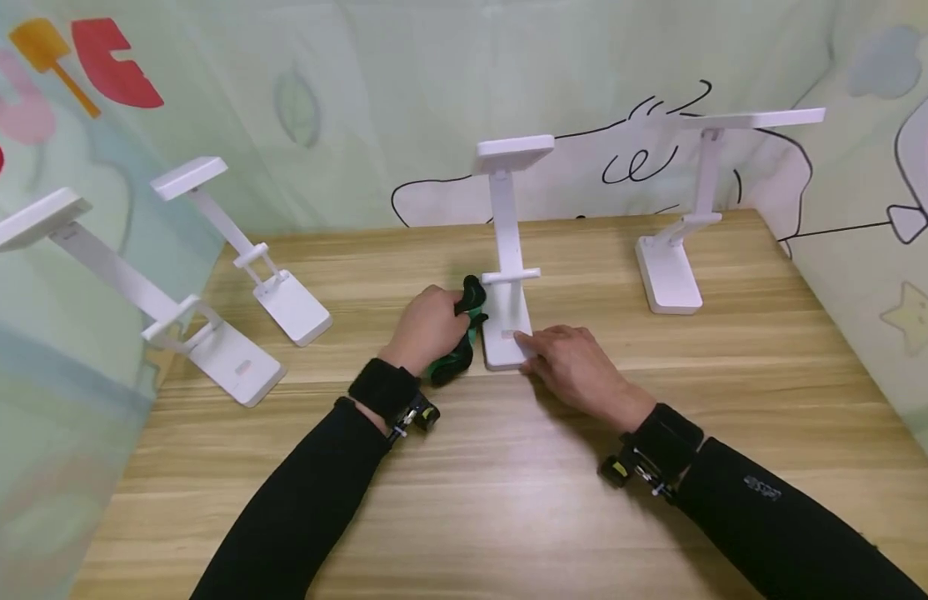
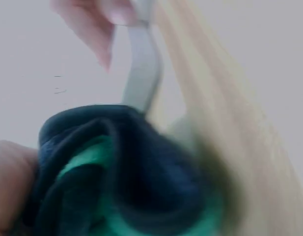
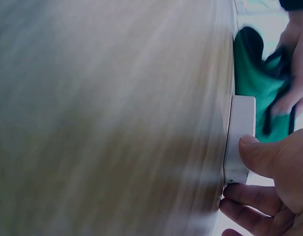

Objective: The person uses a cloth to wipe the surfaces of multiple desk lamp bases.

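Note:
A white desk lamp [image 1: 506, 225] stands upright at the middle of the table, its flat head tipped forward over a rectangular base. My left hand [image 1: 425, 329] grips a bunched green cloth with black edging [image 1: 455, 364] just left of that base. In the left wrist view the folded cloth [image 2: 92, 152] fills the foreground, blurred. My right hand [image 1: 572, 371] holds the base at its front right corner. The right wrist view shows the thumb on the side of the base [image 3: 240, 118] and the fingers bent round its corner.
Two more white lamps stand at the left, a nearer one [image 1: 235, 362] and one behind it [image 1: 291, 308]. Another white lamp [image 1: 670, 275] is at the back right. A printed curtain [image 1: 299, 183] hangs behind the wooden table [image 1: 464, 508] and along both sides.

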Demonstrator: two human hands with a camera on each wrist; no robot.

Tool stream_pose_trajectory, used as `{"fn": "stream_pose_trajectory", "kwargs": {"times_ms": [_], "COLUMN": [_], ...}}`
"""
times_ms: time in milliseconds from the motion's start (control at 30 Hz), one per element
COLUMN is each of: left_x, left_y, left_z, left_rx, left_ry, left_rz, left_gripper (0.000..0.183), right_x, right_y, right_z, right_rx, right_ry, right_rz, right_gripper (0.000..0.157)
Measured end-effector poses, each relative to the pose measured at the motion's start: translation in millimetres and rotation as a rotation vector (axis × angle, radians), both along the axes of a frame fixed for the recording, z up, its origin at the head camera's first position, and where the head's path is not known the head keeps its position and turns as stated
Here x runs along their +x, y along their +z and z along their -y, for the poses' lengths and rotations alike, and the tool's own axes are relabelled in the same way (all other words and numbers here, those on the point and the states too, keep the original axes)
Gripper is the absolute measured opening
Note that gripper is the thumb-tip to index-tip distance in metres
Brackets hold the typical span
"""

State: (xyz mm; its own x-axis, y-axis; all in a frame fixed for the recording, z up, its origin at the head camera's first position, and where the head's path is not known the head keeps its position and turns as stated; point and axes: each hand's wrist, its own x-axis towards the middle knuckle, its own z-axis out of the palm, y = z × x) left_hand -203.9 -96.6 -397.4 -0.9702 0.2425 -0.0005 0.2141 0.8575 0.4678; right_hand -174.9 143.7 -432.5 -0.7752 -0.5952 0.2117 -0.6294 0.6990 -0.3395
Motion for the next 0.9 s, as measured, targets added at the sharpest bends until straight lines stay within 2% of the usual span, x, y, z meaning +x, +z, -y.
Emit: {"fn": "stream_pose_trajectory", "kwargs": {"times_ms": [67, 167, 433, 600, 733, 833, 900], "left_x": [-2.7, 0.6, 28.8, 50.7, 66.6, 70.9, 67.9], "left_y": [-4.0, -5.1, -1.1, 1.7, 4.2, 9.8, 12.6], "left_z": [-5.8, -12.1, -22.3, -25.0, -21.3, -14.8, -10.8], "left_rx": [-0.034, -0.064, -0.149, -0.145, -0.073, -0.027, -0.032], "left_ry": [-0.013, -0.011, -0.087, -0.121, -0.161, -0.168, -0.143], "left_rz": [-0.044, -0.060, -0.033, 0.026, 0.125, 0.199, 0.180], "left_gripper": [0.035, 0.035, 0.036, 0.037, 0.037, 0.034, 0.033], "right_x": [-0.2, -0.7, 0.6, 0.6, 1.8, 2.1, 2.5], "right_y": [-0.3, -0.5, -1.8, -3.3, -4.3, -4.2, -4.3], "right_z": [1.7, 3.4, 3.1, 2.1, 0.4, 0.2, 0.6], "right_rx": [0.000, 0.015, 0.025, 0.003, 0.002, -0.001, -0.003], "right_ry": [0.004, -0.002, -0.027, -0.029, -0.036, -0.040, -0.041], "right_rz": [-0.005, -0.019, -0.007, -0.017, -0.022, -0.021, -0.010], "right_gripper": [0.049, 0.049, 0.048, 0.046, 0.045, 0.045, 0.046]}}
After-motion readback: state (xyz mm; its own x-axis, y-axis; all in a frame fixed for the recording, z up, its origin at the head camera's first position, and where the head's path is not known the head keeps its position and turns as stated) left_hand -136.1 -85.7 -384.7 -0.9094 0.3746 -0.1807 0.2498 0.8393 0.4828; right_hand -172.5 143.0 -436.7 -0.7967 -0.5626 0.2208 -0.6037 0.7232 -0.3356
